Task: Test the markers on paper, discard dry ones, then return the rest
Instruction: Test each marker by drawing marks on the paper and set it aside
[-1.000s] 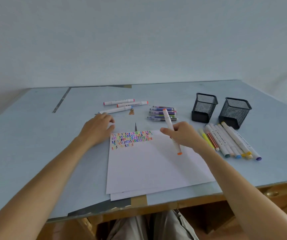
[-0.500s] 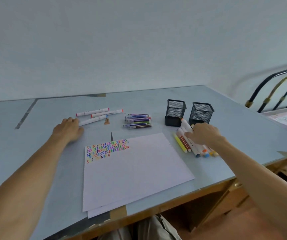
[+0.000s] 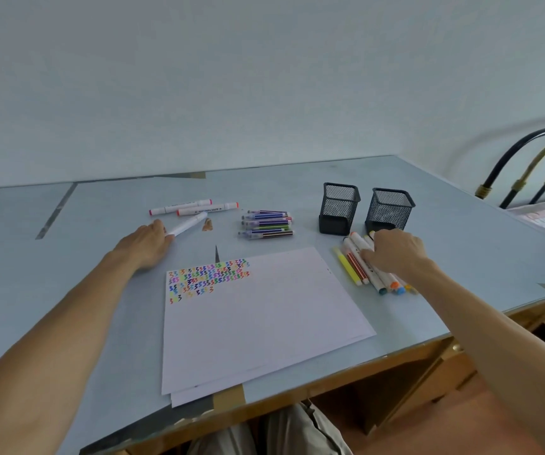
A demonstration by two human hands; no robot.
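A white sheet of paper (image 3: 264,316) lies in front of me, with rows of coloured test squiggles (image 3: 208,279) in its top left corner. My left hand (image 3: 146,244) rests flat on the table, its fingertips touching the end of a white marker (image 3: 188,224). My right hand (image 3: 396,251) sits knuckles-up on the pile of markers (image 3: 360,267) to the right of the paper. Its fingers curl down into the pile and are hidden, so I cannot see whether they hold one. An orange-capped marker (image 3: 394,285) lies in that pile by my wrist.
Two black mesh pen cups (image 3: 338,208) (image 3: 389,211) stand behind the right pile. A bundle of thin striped pens (image 3: 268,224) lies mid-table, and two more white markers (image 3: 181,206) (image 3: 207,208) at back left. A metal bed frame (image 3: 527,162) is off the table's right edge.
My right hand carried the orange-capped marker from over the paper to the right-hand pile and laid it there. My left hand slid to the white marker. My view turned right.
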